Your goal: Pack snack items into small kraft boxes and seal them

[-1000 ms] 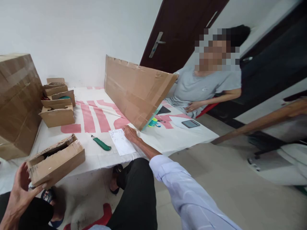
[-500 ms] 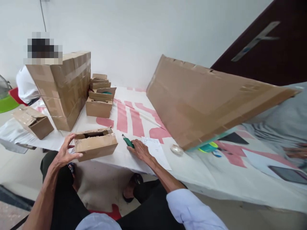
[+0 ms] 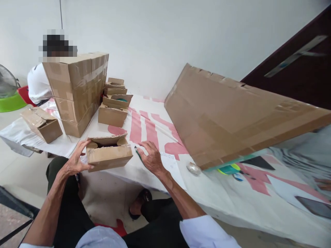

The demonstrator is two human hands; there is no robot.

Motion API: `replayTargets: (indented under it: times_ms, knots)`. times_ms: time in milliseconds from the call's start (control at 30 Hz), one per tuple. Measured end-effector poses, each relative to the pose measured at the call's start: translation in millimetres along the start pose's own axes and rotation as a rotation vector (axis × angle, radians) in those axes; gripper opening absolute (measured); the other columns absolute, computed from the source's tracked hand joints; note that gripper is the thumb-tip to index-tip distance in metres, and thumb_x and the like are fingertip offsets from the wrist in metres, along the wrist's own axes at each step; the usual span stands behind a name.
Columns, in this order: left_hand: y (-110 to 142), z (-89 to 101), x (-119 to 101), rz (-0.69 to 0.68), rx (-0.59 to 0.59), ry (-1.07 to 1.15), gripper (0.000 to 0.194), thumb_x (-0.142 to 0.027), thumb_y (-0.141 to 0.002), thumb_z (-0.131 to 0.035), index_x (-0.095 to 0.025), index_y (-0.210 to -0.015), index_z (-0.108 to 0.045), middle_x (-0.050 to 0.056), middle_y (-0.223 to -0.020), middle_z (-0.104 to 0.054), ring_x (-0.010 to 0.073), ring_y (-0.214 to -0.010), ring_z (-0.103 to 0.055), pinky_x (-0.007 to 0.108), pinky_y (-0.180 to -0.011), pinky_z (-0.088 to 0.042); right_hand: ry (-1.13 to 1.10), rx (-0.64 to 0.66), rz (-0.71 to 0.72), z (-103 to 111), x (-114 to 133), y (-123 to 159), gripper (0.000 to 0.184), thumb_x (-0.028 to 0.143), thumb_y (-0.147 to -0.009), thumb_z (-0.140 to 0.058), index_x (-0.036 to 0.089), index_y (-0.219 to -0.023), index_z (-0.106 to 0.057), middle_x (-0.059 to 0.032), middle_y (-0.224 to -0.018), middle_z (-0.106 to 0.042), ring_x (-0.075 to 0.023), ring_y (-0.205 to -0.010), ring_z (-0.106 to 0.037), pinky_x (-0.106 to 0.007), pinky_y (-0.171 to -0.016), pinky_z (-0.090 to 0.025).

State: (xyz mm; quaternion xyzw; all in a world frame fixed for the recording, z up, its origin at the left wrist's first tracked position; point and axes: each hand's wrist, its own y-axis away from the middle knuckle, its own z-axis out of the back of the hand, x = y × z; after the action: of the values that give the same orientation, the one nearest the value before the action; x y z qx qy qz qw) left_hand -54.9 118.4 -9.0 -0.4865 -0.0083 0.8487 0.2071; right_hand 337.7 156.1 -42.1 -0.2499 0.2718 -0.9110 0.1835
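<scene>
My left hand (image 3: pixel 76 160) grips the left end of a small open cardboard box (image 3: pixel 111 156), thumb on the front and fingers at the back edge. The box sits at the table's front edge, its flap raised; what is inside is hidden. To its right, my right hand (image 3: pixel 151 158) hovers with fingers apart, not touching the box. Partly covered by that hand is a green utility knife (image 3: pixel 138 151), seemingly lying on the cloth. A sheet of paper with handwriting (image 3: pixel 172 168) lies under and beside my right wrist.
Stacked large cartons (image 3: pixel 85 86) stand at left, near several small open boxes (image 3: pixel 112 115). A closed box (image 3: pixel 42 124) is at far left. A big cardboard panel (image 3: pixel 232 117) leans at right, by a tape roll (image 3: pixel 193 168). One person sits behind the cartons, another at right.
The view has swung left. My right hand has gone from the paper, over the knife, toward the small box, its fingers now spread. My left hand keeps its hold on the box.
</scene>
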Motion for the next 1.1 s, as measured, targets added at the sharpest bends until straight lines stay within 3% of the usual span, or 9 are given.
replayTargets:
  times_ms: [133, 267, 467, 600, 767, 933, 1000, 1100]
  knots:
    - [0.2, -4.0, -4.3, 0.008, 0.002, 0.019, 0.11, -0.057, -0.073, -0.089, -0.036, -0.165, -0.033, 0.015, -0.17, -0.026, 0.0443, -0.156, -0.031, 0.059, -0.115, -0.05, -0.027, 0.115, 0.321, 6.0, 55.4, -20.7, 0.041, 0.041, -0.099, -0.068, 0.019, -0.134, -0.068, -0.0156, -0.125, -0.07, -0.0325, -0.119, -0.061, -0.052, -0.104, -0.051]
    - [2.0, -5.1, -6.3, 0.018, 0.021, 0.046, 0.117, -0.065, -0.071, -0.09, -0.034, -0.166, -0.031, 0.017, -0.169, -0.027, 0.0451, -0.156, -0.032, 0.061, -0.116, -0.048, 0.033, 0.161, 0.381, 6.7, 77.5, -17.1, 0.045, 0.041, -0.094, -0.076, 0.021, -0.134, -0.067, -0.0146, -0.12, -0.07, -0.0325, -0.114, -0.062, -0.05, -0.097, -0.051]
    - [1.3, -1.8, -0.2, 0.018, 0.066, 0.176, 0.123, -0.081, -0.066, -0.084, -0.033, -0.167, -0.032, 0.016, -0.173, -0.023, 0.0483, -0.158, -0.027, 0.063, -0.117, -0.045, 0.041, 0.081, 0.396, 14.8, 75.6, -2.4, 0.023, 0.026, -0.098, -0.069, 0.023, -0.121, -0.068, -0.0113, -0.111, -0.071, -0.0297, -0.105, -0.063, -0.047, -0.095, -0.05]
    - [-0.8, -1.8, 1.0, 0.067, 0.06, 0.254, 0.106, -0.085, -0.078, -0.069, -0.036, -0.165, -0.037, 0.012, -0.175, -0.023, 0.0459, -0.159, -0.027, 0.06, -0.12, -0.044, 0.017, 0.023, 0.438, 16.5, 78.1, 3.2, 0.018, 0.015, -0.101, -0.059, 0.023, -0.114, -0.07, -0.0091, -0.102, -0.072, -0.0255, -0.098, -0.064, -0.042, -0.089, -0.052]
    - [-1.0, -4.2, 0.1, 0.068, 0.061, 0.17, 0.12, -0.078, -0.068, -0.084, -0.035, -0.167, -0.031, 0.014, -0.174, -0.023, 0.048, -0.157, -0.03, 0.062, -0.116, -0.048, -0.023, 0.05, 0.443, 13.3, 81.7, 19.0, 0.024, 0.011, -0.101, -0.055, 0.025, -0.105, -0.073, -0.0076, -0.099, -0.072, -0.0226, -0.094, -0.065, -0.039, -0.085, -0.055]
    - [-1.9, -4.3, 3.8, 0.048, 0.068, 0.105, 0.129, -0.07, -0.063, -0.092, -0.035, -0.169, -0.026, 0.017, -0.173, -0.023, 0.0486, -0.156, -0.031, 0.064, -0.114, -0.049, -0.106, 0.096, 0.461, 18.9, 79.3, 31.9, 0.011, 0.027, -0.1, -0.066, 0.024, -0.107, -0.074, -0.0089, -0.103, -0.073, -0.0245, -0.098, -0.067, -0.042, -0.087, -0.058]
    - [-2.8, -3.3, 3.3, 0.047, 0.077, 0.092, 0.128, -0.068, -0.065, -0.091, -0.034, -0.169, -0.024, 0.017, -0.174, -0.022, 0.0476, -0.157, -0.03, 0.063, -0.115, -0.049, -0.14, 0.026, 0.399, 23.0, 67.7, 29.8, 0.012, 0.029, -0.102, -0.064, 0.023, -0.106, -0.074, -0.0096, -0.103, -0.072, -0.0244, -0.099, -0.067, -0.042, -0.088, -0.059]
    - [-3.9, -0.9, 0.5, 0.067, 0.095, 0.081, 0.127, -0.066, -0.068, -0.09, -0.032, -0.17, -0.022, 0.017, -0.175, -0.019, 0.0467, -0.158, -0.029, 0.062, -0.117, -0.047, -0.126, -0.057, 0.148, 23.6, 33.5, 22.1, 0.021, 0.027, -0.106, -0.053, 0.022, -0.104, -0.073, -0.011, -0.102, -0.072, -0.0248, -0.099, -0.069, -0.041, -0.09, -0.058]
